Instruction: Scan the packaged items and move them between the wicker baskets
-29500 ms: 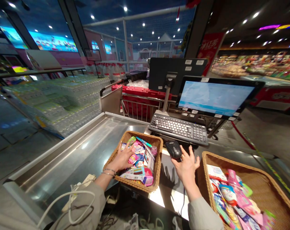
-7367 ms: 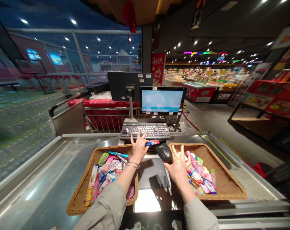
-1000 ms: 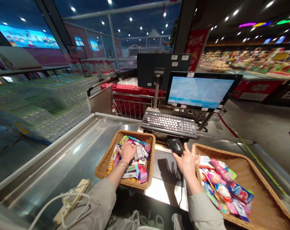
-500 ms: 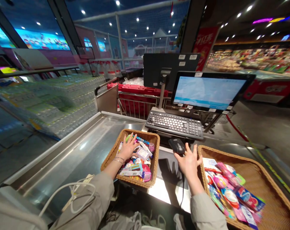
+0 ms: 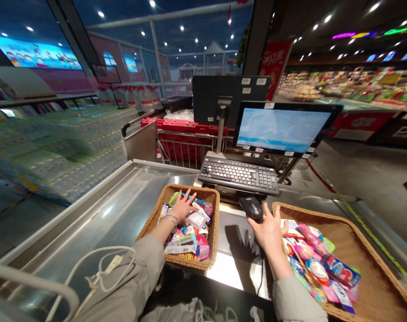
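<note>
While the person works facing the keyboard (image 5: 238, 174) at twelve o'clock, the left hand (image 5: 181, 211) reaches over the left basket (image 5: 216, 223), which sits at eleven. Its fingers spread well apart above the heap of packets (image 5: 186, 243); from where I stand I can't tell whether a fingertip touches them. A clear flat box (image 5: 197, 219) lies just beside that hand, and a pink pack (image 5: 203, 252) sits near the basket's rim, at five o'clock on the basket's own dial.

At about one o'clock the right hand (image 5: 267, 230) holds a black scanner (image 5: 250, 208), thumb along its near edge, the other fingers fanned out; the underside of the grip is hidden. A dark cable (image 5: 262, 277) drops behind the wrist. Those fanned fingers come close to the rim of the right basket (image 5: 367, 281), at two o'clock, where packets crowd toward nine on its dial, among them a blue-and-red box (image 5: 340, 270).

Room is tightest there: the keyboard's front edge stands just beyond the scanner, and only a strip of metal parts the two baskets. Toward ten, the tabletop (image 5: 105, 214) runs broadly out to its raised lip, leaving the left hand ample space sideways. At eight, a white cord (image 5: 122, 247) loops beside the sleeve.
</note>
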